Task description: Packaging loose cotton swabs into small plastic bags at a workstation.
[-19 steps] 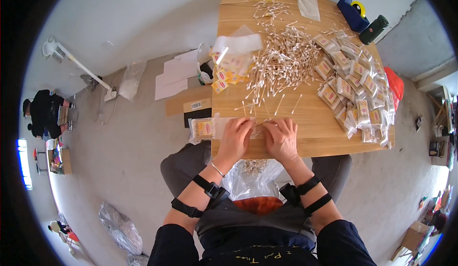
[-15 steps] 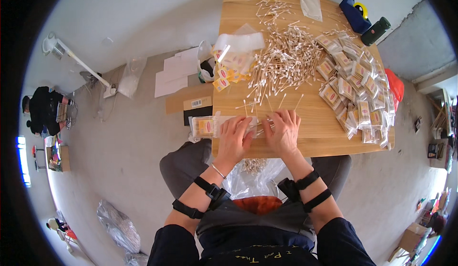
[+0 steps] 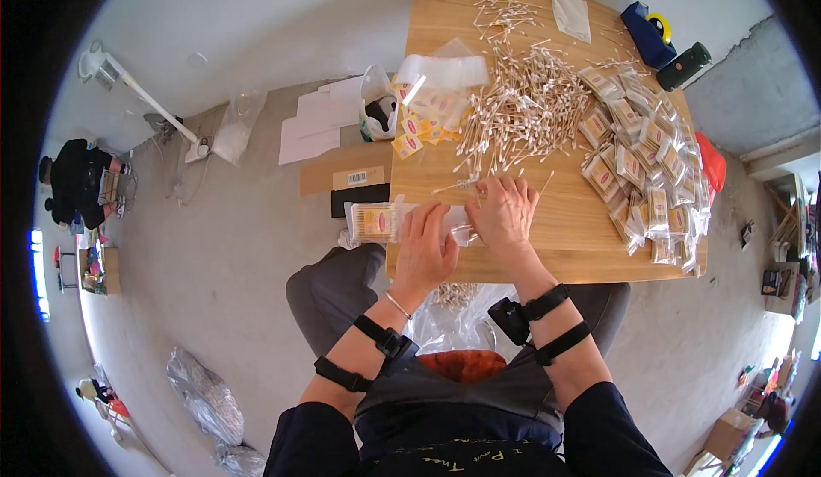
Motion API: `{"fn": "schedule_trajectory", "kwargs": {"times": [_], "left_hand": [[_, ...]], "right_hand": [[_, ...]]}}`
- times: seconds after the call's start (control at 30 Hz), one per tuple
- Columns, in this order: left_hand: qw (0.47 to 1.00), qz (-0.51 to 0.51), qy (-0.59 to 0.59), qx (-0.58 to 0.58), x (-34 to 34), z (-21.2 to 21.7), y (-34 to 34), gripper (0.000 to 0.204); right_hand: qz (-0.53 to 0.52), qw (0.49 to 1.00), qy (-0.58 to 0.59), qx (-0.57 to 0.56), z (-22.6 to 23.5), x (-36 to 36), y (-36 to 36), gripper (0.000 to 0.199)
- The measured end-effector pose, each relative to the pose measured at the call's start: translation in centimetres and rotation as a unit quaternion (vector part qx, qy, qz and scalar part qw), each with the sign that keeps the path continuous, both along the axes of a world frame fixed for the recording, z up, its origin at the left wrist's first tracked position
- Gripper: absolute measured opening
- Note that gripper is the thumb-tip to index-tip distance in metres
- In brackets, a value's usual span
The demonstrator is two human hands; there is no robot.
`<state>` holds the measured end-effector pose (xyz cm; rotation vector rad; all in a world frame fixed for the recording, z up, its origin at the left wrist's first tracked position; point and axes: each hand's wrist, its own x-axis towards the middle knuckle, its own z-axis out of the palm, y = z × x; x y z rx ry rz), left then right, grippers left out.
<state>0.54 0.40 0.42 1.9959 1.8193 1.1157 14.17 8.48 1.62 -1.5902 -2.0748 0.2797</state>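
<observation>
Loose cotton swabs [image 3: 528, 105] blanket the middle of a pale wooden table [image 3: 599, 242], flanked by yellow cards [image 3: 410, 135] and clear plastic sheets [image 3: 443, 71] at left, bagged swab packs [image 3: 633, 165] at right (a blue tape dispenser [image 3: 643, 37] sits near the far corner).

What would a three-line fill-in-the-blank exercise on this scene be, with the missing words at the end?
1. The pile of bagged swab packs lies to the ____ of the heap of loose swabs.
2. The roll in the blue tape dispenser is coloured ____.
3. The single swab pack lies to the ____ of the left hand.

Missing words: right; yellow; left.
</observation>
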Motion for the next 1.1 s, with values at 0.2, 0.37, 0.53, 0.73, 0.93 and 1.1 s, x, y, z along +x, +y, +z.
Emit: {"fn": "schedule_trajectory", "kwargs": {"times": [0.2, 0.37, 0.53, 0.73, 0.93, 1.1], "left_hand": [[1.000, -0.017, 0.013, -0.008, -0.1, 0.3, 0.2, 0.053], [0.999, -0.041, 0.008, -0.010, 0.0, 0.4, 0.3, 0.055], [0.996, -0.065, 0.066, -0.006, -0.1, 0.1, 0.4, 0.044], [0.995, -0.080, 0.053, 0.020, -0.1, 0.3, 0.5, 0.033], [0.994, -0.088, 0.060, 0.033, -0.1, 0.2, 0.5, 0.023], [0.993, -0.098, 0.046, 0.036, -0.1, 0.1, 0.5, 0.020]], "right_hand": [[0.022, 1.000, -0.001, 0.010, -0.7, 1.5, -1.2, 0.014], [0.108, 0.992, 0.061, 0.035, -1.4, 1.4, -2.3, 0.012], [0.089, 0.991, 0.074, 0.063, -1.2, 1.6, -2.5, 0.014], [-0.072, 0.997, -0.018, 0.008, 0.4, 1.8, -0.6, 0.023], [-0.072, 0.997, -0.022, -0.007, -0.2, 1.8, 0.0, 0.019], [-0.093, 0.995, -0.017, 0.015, -1.3, 3.2, -0.9, 0.008]]}}
